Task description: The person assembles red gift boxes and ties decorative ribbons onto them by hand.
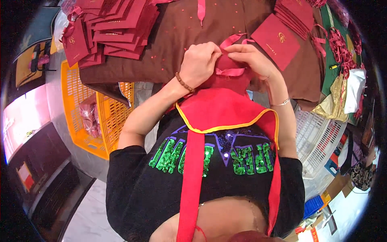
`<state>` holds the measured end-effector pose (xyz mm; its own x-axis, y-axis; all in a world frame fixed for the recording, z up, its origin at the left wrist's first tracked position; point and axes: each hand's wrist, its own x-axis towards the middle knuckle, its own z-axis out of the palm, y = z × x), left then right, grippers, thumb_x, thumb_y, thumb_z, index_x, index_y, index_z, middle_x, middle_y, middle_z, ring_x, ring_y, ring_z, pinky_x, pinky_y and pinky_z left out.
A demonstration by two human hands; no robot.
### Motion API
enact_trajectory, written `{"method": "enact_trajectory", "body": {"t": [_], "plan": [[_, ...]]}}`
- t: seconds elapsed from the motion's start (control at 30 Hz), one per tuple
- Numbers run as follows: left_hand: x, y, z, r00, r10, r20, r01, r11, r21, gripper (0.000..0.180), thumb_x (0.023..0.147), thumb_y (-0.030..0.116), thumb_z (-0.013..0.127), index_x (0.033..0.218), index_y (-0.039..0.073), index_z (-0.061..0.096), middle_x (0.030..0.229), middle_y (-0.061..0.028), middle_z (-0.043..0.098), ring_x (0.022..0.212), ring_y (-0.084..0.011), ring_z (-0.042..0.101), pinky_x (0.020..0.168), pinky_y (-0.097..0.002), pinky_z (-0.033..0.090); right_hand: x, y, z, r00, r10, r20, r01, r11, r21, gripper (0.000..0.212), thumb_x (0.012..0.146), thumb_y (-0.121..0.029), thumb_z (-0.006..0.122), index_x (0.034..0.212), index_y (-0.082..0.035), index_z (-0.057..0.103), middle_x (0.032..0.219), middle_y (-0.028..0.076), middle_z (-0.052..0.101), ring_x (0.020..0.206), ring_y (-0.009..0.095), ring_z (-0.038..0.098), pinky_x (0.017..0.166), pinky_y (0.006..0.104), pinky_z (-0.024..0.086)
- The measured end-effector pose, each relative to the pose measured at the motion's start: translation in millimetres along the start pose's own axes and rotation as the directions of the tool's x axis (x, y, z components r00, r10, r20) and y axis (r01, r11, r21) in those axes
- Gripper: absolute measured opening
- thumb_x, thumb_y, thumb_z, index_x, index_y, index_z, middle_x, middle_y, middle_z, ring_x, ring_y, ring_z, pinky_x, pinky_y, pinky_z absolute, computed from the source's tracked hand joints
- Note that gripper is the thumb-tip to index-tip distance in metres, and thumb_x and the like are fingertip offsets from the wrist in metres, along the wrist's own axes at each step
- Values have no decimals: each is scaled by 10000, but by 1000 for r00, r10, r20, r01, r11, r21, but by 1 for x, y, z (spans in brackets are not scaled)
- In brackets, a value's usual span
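Observation:
Close together at the table's near edge, my two hands work on a dark red piece [227, 62] with a shiny pinkish-red ribbon [230, 72] on it. My left hand [199, 62] is closed in a pinch at the piece's left side; its fingertips are partly hidden. On the other side, my right hand [254, 60] has thumb and fingers bent together over the ribbon's upper part. Just right of that hand lies a flat dark red paper bag [276, 42] with a gold emblem, by a fanned stack of similar ones [296, 16].
A brown cloth [173, 24] covers the table. Overlapping dark red bags [125, 30] are piled at the far left. An orange plastic crate [70, 117] stands at left, a white crate [312, 161] at right. Loose ribbons [342, 52] hang at the right edge.

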<state>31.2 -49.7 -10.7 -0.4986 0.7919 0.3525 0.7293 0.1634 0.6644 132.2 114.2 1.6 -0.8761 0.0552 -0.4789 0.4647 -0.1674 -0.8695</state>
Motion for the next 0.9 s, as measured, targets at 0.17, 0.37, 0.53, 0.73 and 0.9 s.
{"method": "enact_trajectory", "body": {"t": [0.17, 0.37, 0.53, 0.73, 0.9], "plan": [[-3, -2, -1, 999, 36, -9, -36, 999, -16, 35, 771, 88, 589, 783, 67, 564, 702, -106, 586, 661, -302, 572, 606, -391, 425, 5, 1, 0, 1000, 18, 10, -18, 1000, 23, 302, 847, -120, 542, 1116, 15, 566, 1038, 25, 599, 964, 91, 525, 862, 229, 395], [-12, 3, 0, 986, 163, 28, -165, 965, 204, 42, 711, 57, 526, 737, 60, 493, 645, -110, 523, 622, -291, 528, 596, -386, 388, 4, 5, 13, 996, -86, -25, 74, 951, -299, 290, 850, -95, 501, 1090, 52, 569, 1012, 42, 609, 942, 112, 539, 843, 241, 417], [-13, 12, -3, 969, 220, 113, -246, 912, 327, 76, 662, 70, 532, 724, 66, 489, 638, -90, 518, 625, -252, 534, 615, -365, 390, -12, -11, 34, 986, -136, -94, 96, 936, -340, 303, 835, -150, 491, 1025, 72, 575, 964, 153, 640, 916, 198, 594, 818, 306, 441], [-13, 23, -18, 958, 218, 184, -278, 856, 436, 121, 642, 75, 546, 758, 53, 518, 657, -78, 533, 639, -232, 542, 626, -356, 393, -12, -11, 41, 981, -190, -37, 144, 844, -516, 253, 861, -117, 458, 990, 67, 573, 933, 120, 639, 825, 170, 592, 753, 321, 469], [-8, 34, -11, 955, 210, 209, -289, 817, 500, 125, 643, 77, 548, 762, 49, 521, 650, -84, 539, 627, -241, 542, 632, -361, 391, -17, -5, 35, 985, -172, -27, 158, 948, -277, 224, 866, -93, 457, 989, 62, 561, 868, 69, 615, 821, 115, 550, 750, 282, 451]]}}
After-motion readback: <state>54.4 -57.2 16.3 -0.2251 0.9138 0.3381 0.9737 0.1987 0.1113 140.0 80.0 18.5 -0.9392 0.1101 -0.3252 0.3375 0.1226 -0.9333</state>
